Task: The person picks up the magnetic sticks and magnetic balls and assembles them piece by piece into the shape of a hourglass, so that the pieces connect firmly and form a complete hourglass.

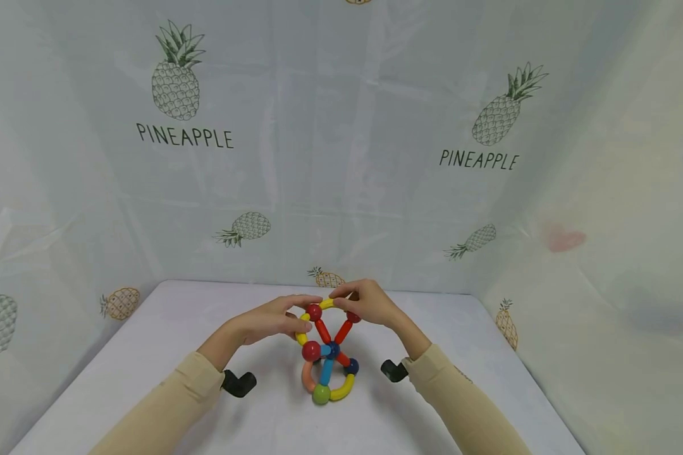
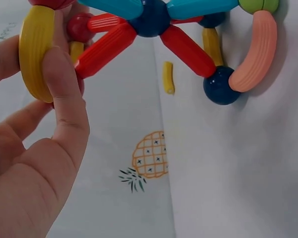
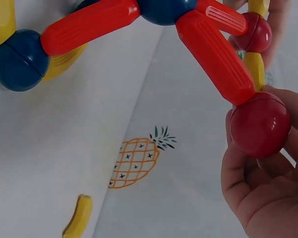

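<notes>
A magnetic ball-and-rod model stands upright, with a dark blue center ball (image 1: 332,349) and red and light blue rods spreading from it. Its base includes a green ball (image 1: 321,394), a salmon curved rod (image 2: 258,52) and yellow curved rods. Along the upper left side, my left hand (image 1: 267,321) pinches a yellow curved rod (image 2: 37,54) between thumb and fingers. At the top right, my right hand (image 1: 372,306) grips a red ball (image 3: 260,125), which joins a red straight rod (image 3: 216,57) and a yellow curved rod (image 3: 255,69). Fingers partly hide the top joints.
A loose yellow curved rod (image 3: 78,216) lies near the far edge of the white table (image 1: 432,404), behind the model. A pineapple-print curtain (image 1: 341,158) hangs beyond that edge. Black wrist-worn devices (image 1: 239,383) show below both wrists.
</notes>
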{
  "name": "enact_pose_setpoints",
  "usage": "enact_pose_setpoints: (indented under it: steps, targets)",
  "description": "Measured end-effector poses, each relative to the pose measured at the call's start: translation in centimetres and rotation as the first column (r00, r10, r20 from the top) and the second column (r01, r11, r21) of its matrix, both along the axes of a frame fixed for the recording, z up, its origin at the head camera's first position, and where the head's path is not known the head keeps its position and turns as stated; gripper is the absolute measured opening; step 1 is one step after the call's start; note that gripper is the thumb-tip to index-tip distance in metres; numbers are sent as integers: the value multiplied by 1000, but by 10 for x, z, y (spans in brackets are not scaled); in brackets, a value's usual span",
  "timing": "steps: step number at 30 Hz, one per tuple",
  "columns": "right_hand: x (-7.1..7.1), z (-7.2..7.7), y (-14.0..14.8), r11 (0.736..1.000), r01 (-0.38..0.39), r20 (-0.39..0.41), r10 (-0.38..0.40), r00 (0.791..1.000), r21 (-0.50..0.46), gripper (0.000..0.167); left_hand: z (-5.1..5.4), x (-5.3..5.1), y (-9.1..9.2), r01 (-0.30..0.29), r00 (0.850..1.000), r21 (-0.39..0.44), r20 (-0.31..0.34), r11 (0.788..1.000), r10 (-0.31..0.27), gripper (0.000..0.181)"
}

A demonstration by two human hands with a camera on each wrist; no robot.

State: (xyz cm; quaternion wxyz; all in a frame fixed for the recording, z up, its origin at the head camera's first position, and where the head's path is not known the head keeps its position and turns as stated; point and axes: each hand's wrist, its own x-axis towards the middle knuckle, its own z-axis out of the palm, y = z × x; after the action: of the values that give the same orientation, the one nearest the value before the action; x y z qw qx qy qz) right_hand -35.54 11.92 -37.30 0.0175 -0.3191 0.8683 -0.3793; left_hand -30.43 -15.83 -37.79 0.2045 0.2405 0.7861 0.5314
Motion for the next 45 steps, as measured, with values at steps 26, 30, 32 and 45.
enact_pose_setpoints:
  steps: [26, 30, 32, 45]
  targets:
    - [16, 2, 24, 997, -69, 28, 68, 997, 40, 35, -5, 2, -1, -11, 999, -3, 32, 1000, 11, 74]
    - [14, 2, 22, 998, -62, 17, 62, 998, 30, 33, -7, 3, -1, -30, 999, 11, 42, 999, 29, 74]
    - [13, 1, 21, 998, -60, 11, 60, 998, 27, 33, -7, 4, 0, -45, 998, 13, 46, 999, 44, 74]
    - [8, -7, 20, 999, -49, -17, 49, 999, 9, 32, -6, 8, 3, -52, 998, 28, 48, 998, 51, 77]
